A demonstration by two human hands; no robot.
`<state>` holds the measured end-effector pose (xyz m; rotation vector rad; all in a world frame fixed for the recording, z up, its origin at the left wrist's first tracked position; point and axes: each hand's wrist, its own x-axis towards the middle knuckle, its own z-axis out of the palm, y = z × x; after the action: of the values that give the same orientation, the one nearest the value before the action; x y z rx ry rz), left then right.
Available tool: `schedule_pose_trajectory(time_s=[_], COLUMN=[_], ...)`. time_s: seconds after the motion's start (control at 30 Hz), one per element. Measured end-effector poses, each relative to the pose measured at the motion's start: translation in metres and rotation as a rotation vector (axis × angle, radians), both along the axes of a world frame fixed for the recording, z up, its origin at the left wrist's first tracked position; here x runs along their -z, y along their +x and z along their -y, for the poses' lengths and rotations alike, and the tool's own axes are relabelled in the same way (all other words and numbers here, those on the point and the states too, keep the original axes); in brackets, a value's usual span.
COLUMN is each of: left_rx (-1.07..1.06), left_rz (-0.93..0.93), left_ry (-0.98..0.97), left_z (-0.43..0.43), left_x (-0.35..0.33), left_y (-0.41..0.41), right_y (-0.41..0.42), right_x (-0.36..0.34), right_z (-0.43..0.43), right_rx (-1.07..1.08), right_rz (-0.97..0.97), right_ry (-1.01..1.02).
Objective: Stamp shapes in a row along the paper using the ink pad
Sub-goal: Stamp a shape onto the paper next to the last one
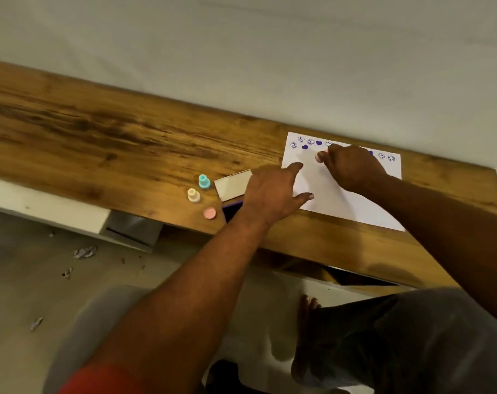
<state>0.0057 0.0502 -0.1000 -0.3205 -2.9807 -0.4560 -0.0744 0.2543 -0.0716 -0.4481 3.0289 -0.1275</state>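
Head view. A long wooden table [105,129] with dark grain runs against a pale wall; its left stretch is bare, and its near edge overhangs the floor. A white paper [327,191] lies flat near the right end, its far edge close to the wall. Along that far edge stand purple stamped marks [311,143]: solid hearts and ringed circles in a loose row, partly hidden by the right hand; no lettering is legible. The right hand [352,166] is bunched over the paper's upper part, fingertips pinched on a small pale pink stamp [319,156] set against the sheet. The left hand [270,194] lies spread and released, fingertips on the paper's left edge. Beneath its wrist shows a corner of the dark purple ink pad [232,209], with its pale rectangular lid [232,184] just beyond. Left of these stand a teal stamp [204,182] and a cream stamp [193,195], both knob-shaped; a round pink cap [209,213] lies nearest the table edge.
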Motion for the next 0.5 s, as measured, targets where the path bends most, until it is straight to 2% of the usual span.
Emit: schedule_pose_trajectory(time_s=[0.13, 0.37, 0.5], left_rx=[-0.054, -0.075, -0.089], left_rz=[0.020, 0.199, 0.218], left_ry=[-0.128, -0.188, -0.203], left_z=[-0.024, -0.042, -0.048], left_x=[0.007, 0.023, 0.025], left_y=[-0.028, -0.048, -0.052], right_y=[-0.031, -0.068, -0.074], right_x=[0.009, 0.026, 0.034], right_z=[0.003, 0.002, -0.001], right_rx=[-0.006, -0.010, 0.003], right_rz=[-0.023, -0.057, -0.053], right_ry=[0.039, 0.105, 0.134])
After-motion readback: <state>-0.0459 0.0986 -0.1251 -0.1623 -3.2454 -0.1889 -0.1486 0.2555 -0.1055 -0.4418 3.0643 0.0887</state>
